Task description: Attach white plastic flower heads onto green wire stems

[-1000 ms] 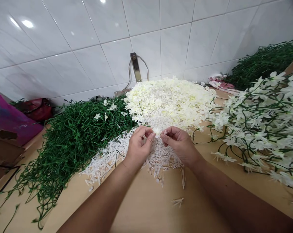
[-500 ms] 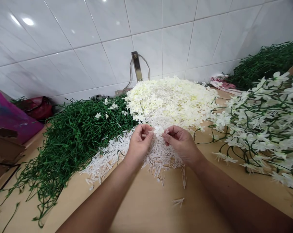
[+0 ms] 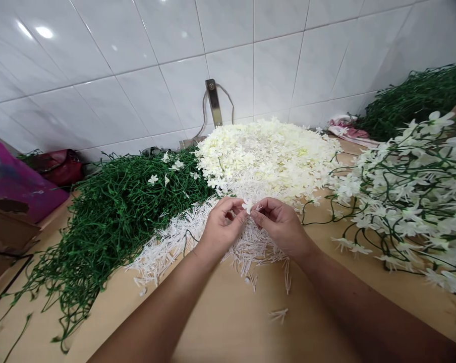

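My left hand [image 3: 221, 227] and my right hand [image 3: 280, 223] meet fingertip to fingertip over a spread of thin white plastic stamen pieces [image 3: 175, 242]. Both pinch a small white artificial flower [image 3: 247, 205] between thumb and fingers; the right hand may also hold a thin white piece, too small to be sure. Just behind the hands rises a heap of loose cream-white flower heads [image 3: 269, 154].
A big pile of bare green plastic stems [image 3: 107, 217] covers the wooden table [image 3: 231, 327] on the left. Stems with white flowers fitted [image 3: 413, 196] lie at right, more green stems [image 3: 413, 98] at back right. A magenta bag [image 3: 12, 181] and cardboard box [image 3: 4, 242] sit far left.
The hands have stayed in place, fingertips shifting slightly closer around the small flower. The view has barely moved.
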`<action>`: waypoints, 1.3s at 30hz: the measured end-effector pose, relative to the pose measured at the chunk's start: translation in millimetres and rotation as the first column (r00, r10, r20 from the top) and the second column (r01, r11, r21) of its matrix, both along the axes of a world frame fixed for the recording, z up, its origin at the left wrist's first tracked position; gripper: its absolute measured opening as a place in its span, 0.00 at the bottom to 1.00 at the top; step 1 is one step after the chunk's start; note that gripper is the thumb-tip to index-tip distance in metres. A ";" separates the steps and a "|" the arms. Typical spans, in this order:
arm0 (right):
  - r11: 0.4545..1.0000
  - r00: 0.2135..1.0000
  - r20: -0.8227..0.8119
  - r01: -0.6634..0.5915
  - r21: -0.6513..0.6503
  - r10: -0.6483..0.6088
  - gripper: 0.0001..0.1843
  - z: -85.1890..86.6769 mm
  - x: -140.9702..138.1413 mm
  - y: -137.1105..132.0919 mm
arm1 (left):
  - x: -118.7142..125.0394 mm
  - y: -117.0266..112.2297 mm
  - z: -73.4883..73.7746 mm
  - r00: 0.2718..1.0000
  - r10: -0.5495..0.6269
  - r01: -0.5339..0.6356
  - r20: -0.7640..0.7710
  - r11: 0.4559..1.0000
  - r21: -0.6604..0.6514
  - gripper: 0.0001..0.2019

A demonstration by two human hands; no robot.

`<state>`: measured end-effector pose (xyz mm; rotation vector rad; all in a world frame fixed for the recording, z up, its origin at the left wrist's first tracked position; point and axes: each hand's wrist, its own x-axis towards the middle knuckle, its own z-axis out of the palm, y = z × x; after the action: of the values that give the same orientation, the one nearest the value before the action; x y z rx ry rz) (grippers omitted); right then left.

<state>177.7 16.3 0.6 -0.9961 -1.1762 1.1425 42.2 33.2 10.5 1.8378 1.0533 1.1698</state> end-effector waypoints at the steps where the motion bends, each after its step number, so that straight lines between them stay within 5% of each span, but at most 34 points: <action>1: 1.000 1.000 -0.002 0.002 -0.002 -0.002 0.14 -0.2 0.1 0.3 | 0.0 0.2 0.2 1.000 -0.009 0.009 -0.008 1.000 -0.012 0.05; 6: 1.000 1.000 0.024 0.012 0.009 -0.013 0.14 -2.0 1.4 1.1 | -5.2 -0.5 1.3 0.991 0.037 -0.012 -0.127 0.980 0.199 0.18; 11: 1.000 0.998 0.068 0.000 0.025 -0.002 0.13 -2.4 1.2 -0.4 | -10.5 0.4 3.8 0.968 0.040 0.052 -0.249 0.934 0.354 0.14; 17: 0.998 0.996 0.065 0.061 0.016 -0.062 0.11 -5.4 2.1 2.1 | -9.4 5.9 4.6 0.979 0.163 -0.153 -0.125 0.984 0.087 0.04; 21: 0.971 0.969 0.123 0.196 0.134 -0.212 0.08 -5.3 4.6 2.6 | -9.1 8.8 3.8 0.971 0.211 -0.217 -0.109 0.975 -0.045 0.05; 26: 0.955 0.958 0.191 0.161 0.250 -0.212 0.04 3.8 1.1 -6.6 | -6.3 7.8 2.5 0.975 0.160 -0.194 -0.154 0.952 -0.238 0.08; 30: 0.965 0.948 0.268 0.104 0.242 -0.169 0.03 4.0 -2.7 -10.2 | -2.3 5.9 2.6 0.989 0.140 -0.148 -0.047 0.945 -0.292 0.04; 39: 0.925 0.861 0.417 0.144 0.350 -0.292 0.03 -3.6 1.4 -4.7 | 2.4 4.0 12.5 0.986 0.116 -0.048 0.120 0.886 -0.460 0.02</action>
<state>179.0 11.6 -2.9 -1.1576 -1.5193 0.5192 44.6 37.2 23.0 1.3326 1.2115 0.9804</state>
